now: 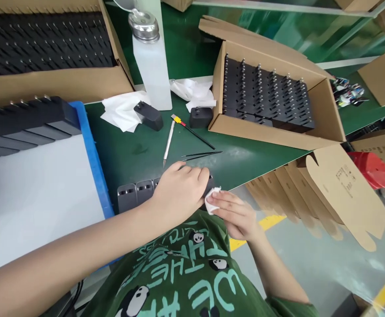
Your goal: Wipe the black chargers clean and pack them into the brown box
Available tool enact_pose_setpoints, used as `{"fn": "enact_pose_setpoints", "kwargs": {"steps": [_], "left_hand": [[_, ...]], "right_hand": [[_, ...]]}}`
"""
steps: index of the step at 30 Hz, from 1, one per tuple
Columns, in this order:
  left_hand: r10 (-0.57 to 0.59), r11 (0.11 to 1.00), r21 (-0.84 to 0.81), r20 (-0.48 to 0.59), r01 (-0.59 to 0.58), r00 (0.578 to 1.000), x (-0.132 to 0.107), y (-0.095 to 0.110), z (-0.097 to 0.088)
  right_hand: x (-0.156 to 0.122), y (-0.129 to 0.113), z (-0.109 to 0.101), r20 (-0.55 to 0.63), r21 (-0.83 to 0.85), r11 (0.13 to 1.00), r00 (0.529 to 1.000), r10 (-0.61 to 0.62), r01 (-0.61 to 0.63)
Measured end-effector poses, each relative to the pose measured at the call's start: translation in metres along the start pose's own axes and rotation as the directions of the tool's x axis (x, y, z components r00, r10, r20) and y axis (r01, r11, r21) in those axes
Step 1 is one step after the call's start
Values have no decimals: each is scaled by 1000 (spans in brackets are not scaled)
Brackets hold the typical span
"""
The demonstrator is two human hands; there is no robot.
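My left hand (181, 189) is closed over a black plug-in power adapter (210, 184) at the table's front edge; most of the adapter is hidden behind the fingers. My right hand (237, 213) pinches a folded white wipe (212, 200) against the adapter's right side. Left of my left hand stands a row of dark adapters (127, 198), partly covered by that hand and forearm. Just beyond my hands lie black tweezers (202, 155), a craft knife (169, 143) and a black cable with a yellow end (192, 130).
Two loose adapters (149, 116) lie near crumpled wipes (123, 110) and a white pump bottle (153, 70). Cartons of adapters stand at the back left (57, 81) and right (261, 136). A blue-rimmed tray (91, 154) is at left, flattened cardboard boxes (344, 189) at right.
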State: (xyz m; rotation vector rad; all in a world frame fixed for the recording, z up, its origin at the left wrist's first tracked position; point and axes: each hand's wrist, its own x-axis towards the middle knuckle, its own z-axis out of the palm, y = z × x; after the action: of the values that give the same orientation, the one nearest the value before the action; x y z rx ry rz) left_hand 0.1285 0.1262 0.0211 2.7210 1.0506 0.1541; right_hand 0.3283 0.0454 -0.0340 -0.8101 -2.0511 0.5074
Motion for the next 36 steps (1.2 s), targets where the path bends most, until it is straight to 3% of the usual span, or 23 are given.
{"fn": "enact_pose_setpoints", "kwargs": {"steps": [1,3,5,10,16,18,22,25,26,27,28,30,31,32,34,36], "left_hand": [[4,1000,-1,-16,-4,1000,-1,-1,0],[14,1000,-4,-45,-14,999,-4,-2,-1],[25,1000,-5,-73,-26,997,-5,-3,-1],[46,999,-9,-142,-48,989,-3,-2,-2],[37,999,-22,-150,-40,988,-4,-2,-4],[29,999,-39,-148,-35,989,-5,-2,-2],[-6,998,-65,-119,-2,993,-2,-2,1],[-11,996,-85,-128,0,992,-5,-3,-1],[-5,996,-88,-153,-8,988,-9,-2,-4],[1,996,-87,-182,-17,983,-14,-2,-8],[17,996,-86,-214,-36,977,-22,0,-13],[105,985,-107,-266,-138,958,-40,5,-21],[175,968,-125,-276,-215,945,-50,7,-24],[244,946,-144,-273,-290,931,-59,10,-26],[344,906,-164,-254,-390,904,-74,14,-29],[352,910,-139,-242,-391,904,-83,14,-31]], "right_hand": [[-2,1,-7,-14,67,998,1000,22,-21],[-2,4,-16,-151,136,988,983,100,-79],[2,8,-14,-243,110,991,965,104,-79],[8,15,7,-81,56,994,993,-84,89],[9,19,-6,-122,243,967,992,-42,71],[12,24,-4,-120,171,983,992,-47,67],[11,27,1,7,60,995,997,-79,78],[6,26,-9,55,278,960,998,-38,21],[5,26,-15,3,359,933,1000,16,-16],[6,28,-21,-105,420,906,988,116,-62],[8,30,-28,-251,462,881,937,243,-105],[15,35,-39,-513,509,843,724,461,-176],[19,38,-44,-573,528,822,624,531,-213],[24,41,-49,-585,538,804,576,571,-252],[30,46,-55,-508,510,783,610,608,-356],[32,47,-58,-363,389,788,706,608,-478]]}}
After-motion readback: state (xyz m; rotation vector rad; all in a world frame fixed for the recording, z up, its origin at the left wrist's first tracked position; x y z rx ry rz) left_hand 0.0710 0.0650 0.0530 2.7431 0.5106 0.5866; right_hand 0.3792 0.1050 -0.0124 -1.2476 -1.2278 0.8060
